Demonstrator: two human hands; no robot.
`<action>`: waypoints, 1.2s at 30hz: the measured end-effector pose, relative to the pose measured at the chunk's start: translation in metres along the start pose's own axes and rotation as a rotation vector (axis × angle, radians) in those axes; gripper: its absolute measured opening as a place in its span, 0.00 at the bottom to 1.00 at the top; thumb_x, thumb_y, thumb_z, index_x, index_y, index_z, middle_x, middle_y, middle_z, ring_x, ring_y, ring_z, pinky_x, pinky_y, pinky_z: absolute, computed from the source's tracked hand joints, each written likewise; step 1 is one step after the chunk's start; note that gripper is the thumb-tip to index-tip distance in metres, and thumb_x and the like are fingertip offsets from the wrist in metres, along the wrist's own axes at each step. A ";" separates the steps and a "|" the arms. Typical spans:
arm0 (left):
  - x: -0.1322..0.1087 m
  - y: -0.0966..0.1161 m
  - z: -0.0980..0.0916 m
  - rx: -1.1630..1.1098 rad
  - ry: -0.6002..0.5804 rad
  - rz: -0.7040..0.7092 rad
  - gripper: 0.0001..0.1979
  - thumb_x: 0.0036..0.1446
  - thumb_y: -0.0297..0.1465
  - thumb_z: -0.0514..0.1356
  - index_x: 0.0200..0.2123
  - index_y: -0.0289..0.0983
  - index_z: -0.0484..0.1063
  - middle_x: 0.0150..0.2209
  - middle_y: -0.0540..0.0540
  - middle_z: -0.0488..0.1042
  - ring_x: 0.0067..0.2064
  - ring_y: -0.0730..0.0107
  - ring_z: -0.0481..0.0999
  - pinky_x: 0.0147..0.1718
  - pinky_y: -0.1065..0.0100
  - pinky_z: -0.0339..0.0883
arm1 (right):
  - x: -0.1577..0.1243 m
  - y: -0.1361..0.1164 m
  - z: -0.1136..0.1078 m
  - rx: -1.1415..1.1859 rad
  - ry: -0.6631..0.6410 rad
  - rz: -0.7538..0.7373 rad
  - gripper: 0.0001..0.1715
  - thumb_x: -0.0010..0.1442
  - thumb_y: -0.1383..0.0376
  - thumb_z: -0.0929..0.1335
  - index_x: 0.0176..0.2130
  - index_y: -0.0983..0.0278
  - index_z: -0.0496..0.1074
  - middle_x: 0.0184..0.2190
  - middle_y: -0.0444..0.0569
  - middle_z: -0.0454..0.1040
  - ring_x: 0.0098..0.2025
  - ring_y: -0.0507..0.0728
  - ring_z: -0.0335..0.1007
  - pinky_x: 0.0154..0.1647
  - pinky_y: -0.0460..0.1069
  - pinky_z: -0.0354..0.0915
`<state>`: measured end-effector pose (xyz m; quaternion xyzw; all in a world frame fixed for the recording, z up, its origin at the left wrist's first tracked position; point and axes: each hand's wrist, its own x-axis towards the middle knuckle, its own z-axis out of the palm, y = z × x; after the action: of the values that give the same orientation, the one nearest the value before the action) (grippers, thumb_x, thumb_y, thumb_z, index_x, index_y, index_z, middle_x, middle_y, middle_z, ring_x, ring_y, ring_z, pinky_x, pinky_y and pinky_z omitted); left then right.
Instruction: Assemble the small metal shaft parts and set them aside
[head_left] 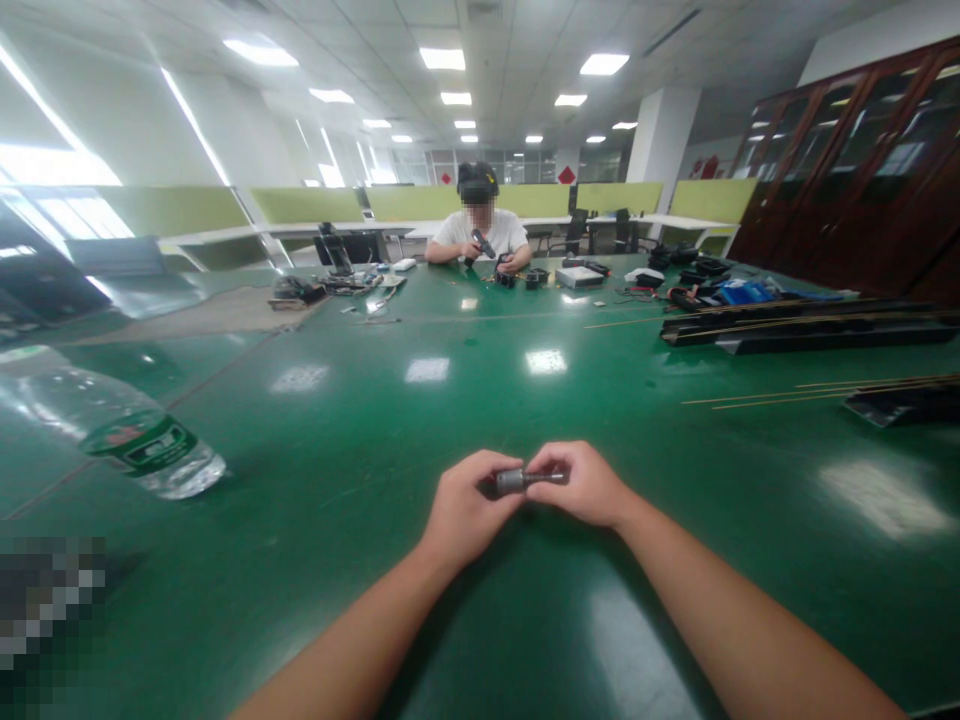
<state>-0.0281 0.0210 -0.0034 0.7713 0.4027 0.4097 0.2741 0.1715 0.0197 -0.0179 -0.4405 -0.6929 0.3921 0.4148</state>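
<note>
Between my two hands, just above the green tabletop, is a small grey metal cylinder with a thin dark shaft (513, 482). It lies roughly level, its thick body to the left and its shaft to the right. My left hand (466, 505) pinches the thick body between thumb and fingers. With thumb and curled fingers, my right hand (589, 487) grips the shaft near its right end. The fingertips of both hands almost meet at the middle of the part. Its exact kind is too small to make out, and the fingers cover some of it.
A clear water bottle (150, 440) leans at the left. Long black channels (810, 328) and thin rods (757, 401) lie at the right. Across the table (360, 420), a person (480, 230) holds a power tool among scattered parts. A blurred object (45, 595) sits at the lower left.
</note>
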 end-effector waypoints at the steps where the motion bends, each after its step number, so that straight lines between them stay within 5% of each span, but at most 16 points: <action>1: 0.000 0.000 0.000 -0.002 0.000 -0.004 0.09 0.50 0.31 0.69 0.37 0.39 0.79 0.37 0.46 0.79 0.39 0.64 0.77 0.40 0.66 0.68 | 0.000 0.000 0.000 0.003 0.001 0.001 0.09 0.49 0.65 0.75 0.33 0.66 0.78 0.30 0.48 0.78 0.30 0.55 0.71 0.34 0.48 0.66; 36: 0.002 -0.006 -0.002 0.027 0.024 -0.046 0.10 0.48 0.31 0.70 0.37 0.40 0.79 0.36 0.48 0.79 0.38 0.66 0.77 0.38 0.68 0.69 | 0.002 0.002 -0.001 -0.058 0.037 0.049 0.08 0.50 0.65 0.74 0.32 0.67 0.78 0.26 0.47 0.76 0.26 0.53 0.67 0.28 0.46 0.62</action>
<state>-0.0314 0.0263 -0.0062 0.7605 0.4289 0.4070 0.2683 0.1726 0.0218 -0.0187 -0.4765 -0.6852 0.3735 0.4049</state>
